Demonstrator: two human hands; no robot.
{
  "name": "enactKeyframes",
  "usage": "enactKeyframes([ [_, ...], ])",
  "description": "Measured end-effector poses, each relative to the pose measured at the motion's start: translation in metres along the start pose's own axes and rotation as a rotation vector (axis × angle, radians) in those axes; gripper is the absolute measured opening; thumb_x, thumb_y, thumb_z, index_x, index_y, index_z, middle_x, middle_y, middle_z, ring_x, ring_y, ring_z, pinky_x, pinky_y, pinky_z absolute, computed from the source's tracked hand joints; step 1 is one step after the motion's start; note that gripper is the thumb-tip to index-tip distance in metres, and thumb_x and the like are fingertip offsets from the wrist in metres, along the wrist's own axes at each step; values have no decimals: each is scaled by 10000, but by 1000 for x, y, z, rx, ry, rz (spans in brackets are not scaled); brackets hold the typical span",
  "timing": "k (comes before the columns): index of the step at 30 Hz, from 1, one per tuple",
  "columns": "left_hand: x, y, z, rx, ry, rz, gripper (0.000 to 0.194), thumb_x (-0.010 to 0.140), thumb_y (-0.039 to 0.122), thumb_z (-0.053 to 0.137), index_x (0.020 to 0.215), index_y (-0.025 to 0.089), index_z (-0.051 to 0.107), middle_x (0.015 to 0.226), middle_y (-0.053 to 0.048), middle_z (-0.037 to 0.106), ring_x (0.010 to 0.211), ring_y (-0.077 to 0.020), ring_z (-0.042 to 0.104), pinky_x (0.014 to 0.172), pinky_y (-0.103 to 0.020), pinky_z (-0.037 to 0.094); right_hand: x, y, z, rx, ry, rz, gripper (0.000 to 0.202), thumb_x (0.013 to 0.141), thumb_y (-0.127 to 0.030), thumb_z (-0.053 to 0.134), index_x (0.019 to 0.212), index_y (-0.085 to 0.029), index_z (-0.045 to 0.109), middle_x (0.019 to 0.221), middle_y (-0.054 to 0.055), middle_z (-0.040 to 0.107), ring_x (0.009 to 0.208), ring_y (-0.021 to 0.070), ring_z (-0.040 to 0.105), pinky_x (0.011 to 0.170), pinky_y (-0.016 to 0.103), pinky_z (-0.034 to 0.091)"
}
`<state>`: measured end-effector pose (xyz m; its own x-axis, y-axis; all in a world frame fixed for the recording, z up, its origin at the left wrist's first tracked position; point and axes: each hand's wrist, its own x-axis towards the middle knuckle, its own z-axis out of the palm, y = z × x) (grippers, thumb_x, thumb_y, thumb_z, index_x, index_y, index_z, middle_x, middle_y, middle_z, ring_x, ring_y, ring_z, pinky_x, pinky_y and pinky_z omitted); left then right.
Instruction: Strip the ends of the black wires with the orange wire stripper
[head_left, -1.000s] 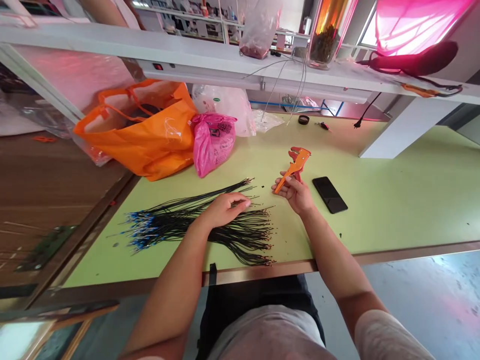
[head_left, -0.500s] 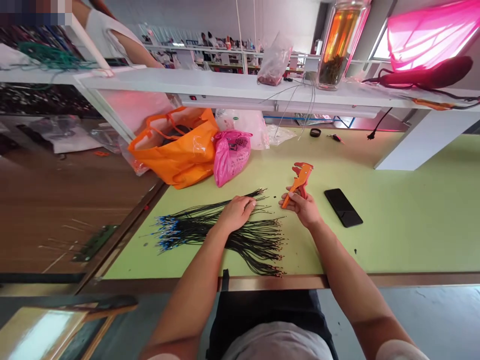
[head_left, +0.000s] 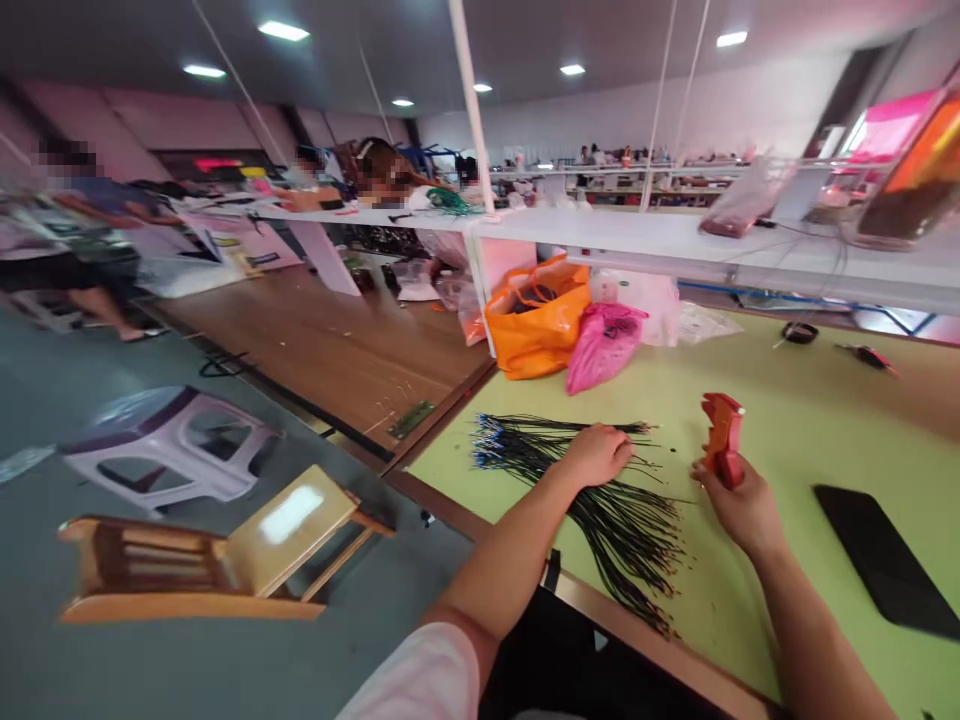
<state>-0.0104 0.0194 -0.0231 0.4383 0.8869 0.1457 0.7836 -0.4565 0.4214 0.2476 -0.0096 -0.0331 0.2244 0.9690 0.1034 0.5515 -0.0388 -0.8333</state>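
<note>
My left hand (head_left: 598,457) lies over the upper part of a fanned bundle of black wires (head_left: 626,530), its fingers curled down onto some of them. What the fingertips grip is partly hidden. The wires carry blue ends at the left and bare copper-coloured ends at the right. My right hand (head_left: 742,510) is closed round the handles of an orange-red wire stripper (head_left: 723,440), its head pointing up and away from me. The stripper is held right of the wire ends, apart from them.
A black phone (head_left: 885,560) lies right of my right hand. Behind the wires stand an orange bag (head_left: 540,325) and a pink plastic bag (head_left: 606,345). A white shelf (head_left: 600,235) spans the back. Left of the bench are a wooden chair (head_left: 292,530) and a plastic stool (head_left: 172,440); several people work farther off.
The head view has swung left, so the bench sits farther right in the picture. My left hand stays on the wires. The stripper, still in my right hand, has turned somewhat.
</note>
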Motion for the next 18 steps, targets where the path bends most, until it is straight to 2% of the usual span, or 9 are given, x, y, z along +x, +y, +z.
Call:
enactKeyframes([
  [3,-2,-2,-5,-12,-16,-5,430,1048,461,512,1218,144,747,1145,-149,778,1090,-280,706,997,-380,519,2,-1,0,10,-30,17,539,708,-605,670,1040,-185,727,914,116,800,892,346,748,814,449,540],
  [8,-5,-8,-6,-63,-66,70,484,946,531,650,1250,163,727,1204,-134,764,1135,-283,689,1044,-385,510,0,-3,-1,-15,-25,2,531,711,-625,661,1003,-186,727,839,107,792,830,344,753,735,430,542],
  [14,-3,-7,1,45,-63,52,432,912,277,619,1321,168,703,1217,-124,749,1158,-286,665,1045,-383,521,2,2,2,-28,-17,-10,519,721,-640,644,975,-197,731,821,90,787,799,332,744,702,417,543],
  [18,-1,-1,7,78,-27,15,359,965,239,568,1286,192,721,1192,-122,751,1125,-277,673,1011,-383,536,1,1,3,-10,-17,-28,500,726,-632,647,952,-194,728,813,93,786,779,324,740,678,405,538],
])
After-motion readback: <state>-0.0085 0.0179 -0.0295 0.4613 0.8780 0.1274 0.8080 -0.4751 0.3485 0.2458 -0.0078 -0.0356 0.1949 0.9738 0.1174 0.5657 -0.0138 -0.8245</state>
